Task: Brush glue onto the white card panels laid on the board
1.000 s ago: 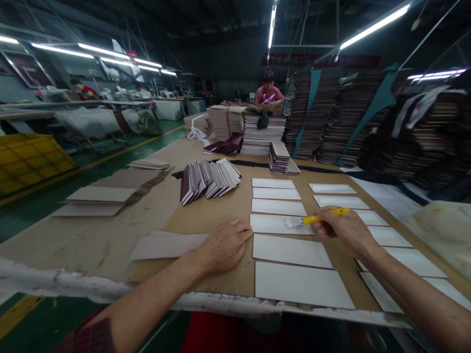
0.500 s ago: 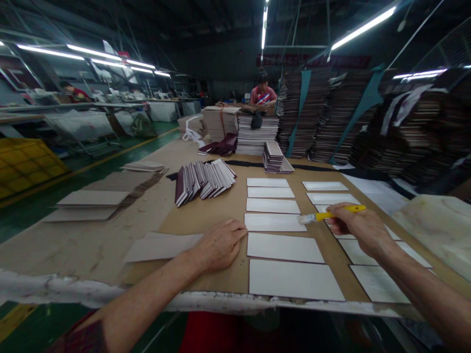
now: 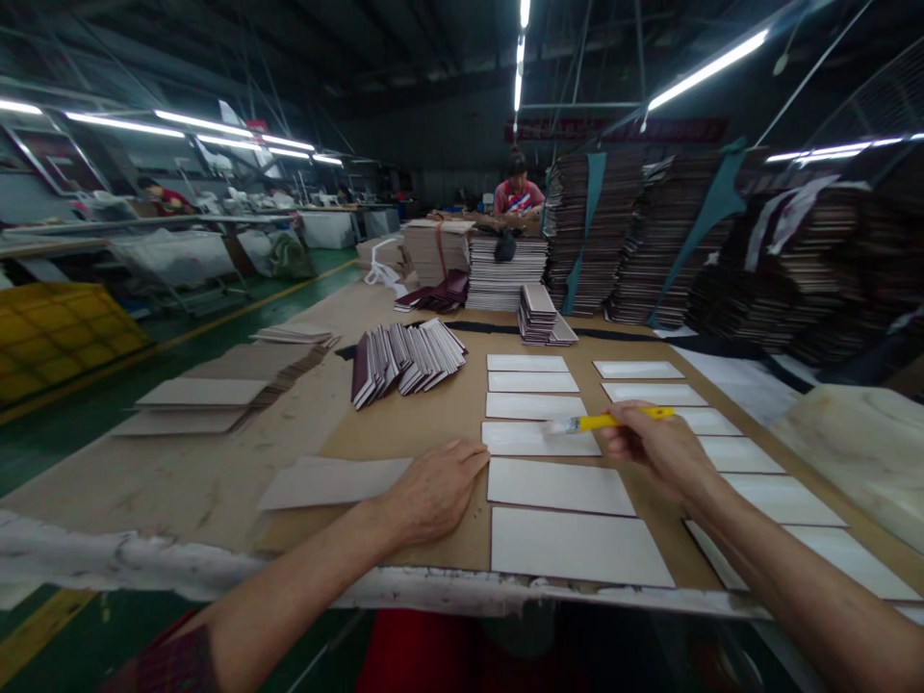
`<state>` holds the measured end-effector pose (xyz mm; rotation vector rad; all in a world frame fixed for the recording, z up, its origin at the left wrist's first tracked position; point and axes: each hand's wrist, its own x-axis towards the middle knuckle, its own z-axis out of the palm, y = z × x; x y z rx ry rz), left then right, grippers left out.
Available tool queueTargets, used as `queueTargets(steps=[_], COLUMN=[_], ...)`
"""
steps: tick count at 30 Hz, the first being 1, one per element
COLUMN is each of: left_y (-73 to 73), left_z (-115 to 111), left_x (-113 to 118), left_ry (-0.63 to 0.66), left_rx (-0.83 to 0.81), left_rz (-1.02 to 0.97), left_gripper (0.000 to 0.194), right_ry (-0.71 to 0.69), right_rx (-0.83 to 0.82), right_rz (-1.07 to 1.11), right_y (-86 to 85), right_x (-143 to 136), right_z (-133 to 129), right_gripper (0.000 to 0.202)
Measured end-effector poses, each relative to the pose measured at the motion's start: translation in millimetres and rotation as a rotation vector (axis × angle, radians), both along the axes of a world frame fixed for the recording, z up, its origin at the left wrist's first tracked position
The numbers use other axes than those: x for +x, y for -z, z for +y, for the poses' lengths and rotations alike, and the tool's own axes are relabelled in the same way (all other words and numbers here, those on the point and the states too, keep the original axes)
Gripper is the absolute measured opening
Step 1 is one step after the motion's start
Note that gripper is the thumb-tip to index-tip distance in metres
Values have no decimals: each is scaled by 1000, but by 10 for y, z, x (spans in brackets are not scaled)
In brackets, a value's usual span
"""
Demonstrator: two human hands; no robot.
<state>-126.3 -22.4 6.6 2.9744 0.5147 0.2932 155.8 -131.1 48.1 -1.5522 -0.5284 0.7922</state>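
Observation:
My right hand point(image 3: 654, 445) is closed round the yellow handle of a paintbrush point(image 3: 599, 421). The pale bristles touch a white rectangular panel point(image 3: 524, 438), right of its middle. At that panel's left edge, the fingertips of my left hand point(image 3: 444, 486) rest with the fingers stretched out and nothing in them. More white panels lie in a column above and below it, two of them larger panels point(image 3: 577, 547) at the near end. A second column of panels point(image 3: 740, 452), some showing glossy patches, runs to the right, partly behind my right forearm.
Fanned maroon-edged boards point(image 3: 408, 361) lie left of the panels. Grey-brown sheets point(image 3: 198, 392) are spread at the left, and a loose sheet point(image 3: 324, 481) lies by my left wrist. Tall stacks point(image 3: 592, 241) stand behind. Another person point(image 3: 518, 197) sits beyond the table.
My right hand has moved the paintbrush leftward along the same panel, from its right end towards its middle. My left hand stays at the panel's left edge. The view has shifted slightly.

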Motion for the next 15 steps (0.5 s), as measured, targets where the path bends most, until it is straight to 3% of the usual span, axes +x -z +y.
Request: queueTargets(steps=[6, 15], left_y=[71, 58], left_z=[49, 20], left_x=[28, 37], left_ry=[-16, -40], left_rx=[-11, 10], left_rz=[10, -4], left_gripper=[39, 39], right_ry=[-14, 101], right_rx=[-47, -71], right_rz=[-39, -132], right_y=[102, 84], right_x=[26, 467], right_z=[85, -204], right_gripper=[3, 5])
